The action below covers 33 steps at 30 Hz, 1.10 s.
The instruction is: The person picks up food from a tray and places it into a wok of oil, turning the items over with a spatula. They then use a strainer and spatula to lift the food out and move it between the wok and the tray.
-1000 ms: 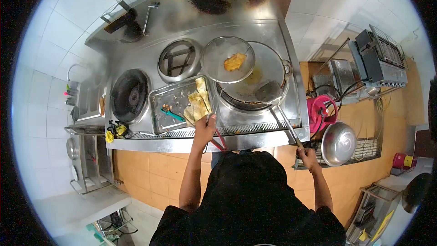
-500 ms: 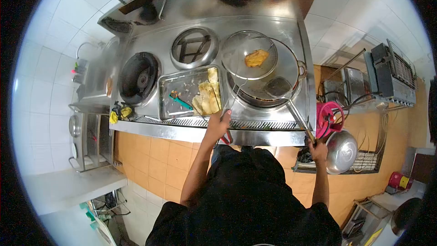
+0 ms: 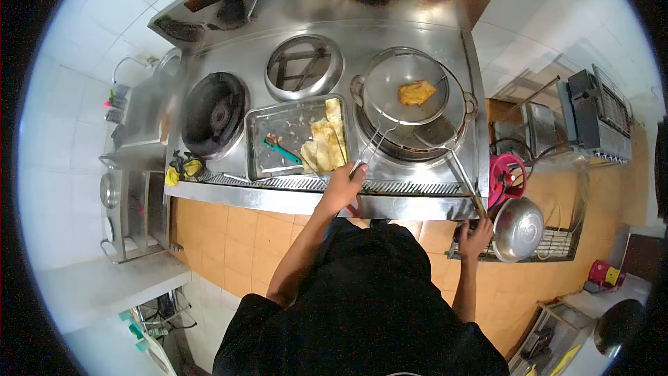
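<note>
My left hand [image 3: 342,188] is closed around the wire handle of a round strainer [image 3: 383,108], held over the wok [image 3: 400,146]. In the strainer lies one golden fried piece [image 3: 415,92]. Thin metal bars with a red grip also extend from this hand, over the tray. A ladle [image 3: 437,131] rests its bowl inside the wok, its long handle slanting toward the stove's front edge. At the lower end of that handle is my right hand [image 3: 475,237], fingers apart, below the front edge.
Left of the wok, a metal tray [image 3: 261,122] holds pale yellow slabs [image 3: 325,145] and a green-handled tool [image 3: 282,150]. Behind it sits a ring burner [image 3: 303,66], with a black burner [image 3: 216,115] farther left. A metal bowl [image 3: 518,230] and pink object [image 3: 506,177] are at right.
The strainer with the fried piece has shifted right over the wok. My right hand has slid left and down from its hold on the ladle handle.
</note>
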Each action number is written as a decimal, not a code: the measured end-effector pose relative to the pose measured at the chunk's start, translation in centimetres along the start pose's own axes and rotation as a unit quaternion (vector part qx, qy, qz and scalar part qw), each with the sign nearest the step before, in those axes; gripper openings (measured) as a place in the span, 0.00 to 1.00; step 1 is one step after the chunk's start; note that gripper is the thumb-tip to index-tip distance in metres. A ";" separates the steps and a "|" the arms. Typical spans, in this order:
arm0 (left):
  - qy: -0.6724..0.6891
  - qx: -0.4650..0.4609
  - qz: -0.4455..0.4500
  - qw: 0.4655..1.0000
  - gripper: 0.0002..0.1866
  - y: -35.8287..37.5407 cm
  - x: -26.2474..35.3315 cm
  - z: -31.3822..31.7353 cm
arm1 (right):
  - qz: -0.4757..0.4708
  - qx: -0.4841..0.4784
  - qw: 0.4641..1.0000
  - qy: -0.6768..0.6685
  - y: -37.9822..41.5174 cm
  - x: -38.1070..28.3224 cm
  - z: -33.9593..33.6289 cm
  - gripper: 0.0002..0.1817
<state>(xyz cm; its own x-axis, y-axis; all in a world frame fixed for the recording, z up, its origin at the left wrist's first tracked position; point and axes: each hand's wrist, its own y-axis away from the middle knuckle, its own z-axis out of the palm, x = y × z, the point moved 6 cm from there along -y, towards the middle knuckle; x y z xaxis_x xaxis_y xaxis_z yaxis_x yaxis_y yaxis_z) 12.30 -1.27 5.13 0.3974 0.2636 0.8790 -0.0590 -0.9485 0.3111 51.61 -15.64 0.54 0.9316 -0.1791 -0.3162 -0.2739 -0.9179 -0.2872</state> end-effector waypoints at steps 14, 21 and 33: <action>0.108 -0.118 -0.011 0.987 0.19 -0.6 -3.9 3.2 | 0.096 -0.074 0.920 -0.374 0.4 -19.3 3.0 0.16; 0.072 0.022 0.218 0.973 0.15 1.5 -2.8 6.6 | 0.304 -0.233 0.671 -0.635 -2.6 -26.9 7.8 0.18; 0.062 -0.112 0.281 0.951 0.19 3.5 0.9 5.3 | 0.252 -0.202 0.710 -0.626 -6.2 -25.2 6.3 0.11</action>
<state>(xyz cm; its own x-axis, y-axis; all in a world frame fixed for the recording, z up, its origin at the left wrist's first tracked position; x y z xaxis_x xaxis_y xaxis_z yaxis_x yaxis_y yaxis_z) 17.29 -5.32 5.10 0.1352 -0.2430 0.9605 -0.4302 -0.8877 -0.1641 28.31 -3.19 4.66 -0.2726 -0.2966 -0.9153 -0.1708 -0.9213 0.3494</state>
